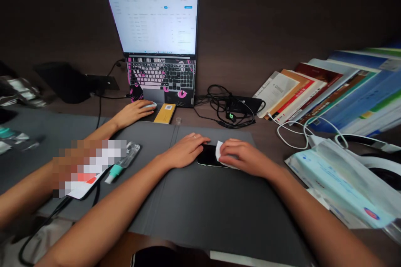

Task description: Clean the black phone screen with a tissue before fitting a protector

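While right hand [242, 156] pinched tissue [218, 150], left hand [187, 149] lay unclenched, so hard rubbing risked skidding phone [208, 155] past far edge of mat [232, 212].

The phone [208, 156] lies on the mat [200, 208], laptop [156, 46] behind-left, books [326, 87] behind-right (apparently a bottle [18, 137] far left).

Brown desk [194, 117], laptop [156, 41], leaning books [316, 89], grey mat [203, 208] under phone [208, 156] and bottle [125, 160]
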`<state>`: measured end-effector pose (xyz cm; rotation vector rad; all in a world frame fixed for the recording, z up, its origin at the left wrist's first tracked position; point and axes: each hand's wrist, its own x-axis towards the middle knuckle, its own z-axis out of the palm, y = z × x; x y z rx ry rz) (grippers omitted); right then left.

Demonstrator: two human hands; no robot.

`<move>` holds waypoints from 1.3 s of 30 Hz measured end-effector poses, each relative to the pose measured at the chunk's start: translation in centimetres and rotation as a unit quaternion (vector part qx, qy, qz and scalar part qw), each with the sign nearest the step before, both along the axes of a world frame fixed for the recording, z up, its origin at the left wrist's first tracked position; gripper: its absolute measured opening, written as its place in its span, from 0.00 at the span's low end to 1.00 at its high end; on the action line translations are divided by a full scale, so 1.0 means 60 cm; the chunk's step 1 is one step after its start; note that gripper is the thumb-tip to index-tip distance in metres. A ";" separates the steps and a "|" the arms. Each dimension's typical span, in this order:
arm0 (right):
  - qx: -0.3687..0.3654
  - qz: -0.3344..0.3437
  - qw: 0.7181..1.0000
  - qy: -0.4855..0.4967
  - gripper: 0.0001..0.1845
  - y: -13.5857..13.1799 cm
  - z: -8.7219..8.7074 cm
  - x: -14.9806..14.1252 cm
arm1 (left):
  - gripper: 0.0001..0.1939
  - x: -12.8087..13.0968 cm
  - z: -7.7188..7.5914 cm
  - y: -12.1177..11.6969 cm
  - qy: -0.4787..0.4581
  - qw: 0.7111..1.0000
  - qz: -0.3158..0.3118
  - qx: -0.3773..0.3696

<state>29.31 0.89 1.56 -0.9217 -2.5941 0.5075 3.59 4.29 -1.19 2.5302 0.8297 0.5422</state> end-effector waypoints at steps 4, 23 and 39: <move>0.012 -0.005 1.000 0.002 0.16 -0.001 0.002 -0.004 | 0.19 0.001 0.000 0.001 -0.003 1.000 -0.004 0.000; -0.014 0.010 1.000 0.003 0.19 0.002 0.005 0.003 | 0.27 -0.004 -0.004 0.005 -0.005 1.000 -0.007 -0.004; 0.016 -0.011 1.000 -0.008 0.16 0.005 -0.005 0.005 | 0.41 -0.007 0.011 -0.006 0.015 1.000 -0.021 0.003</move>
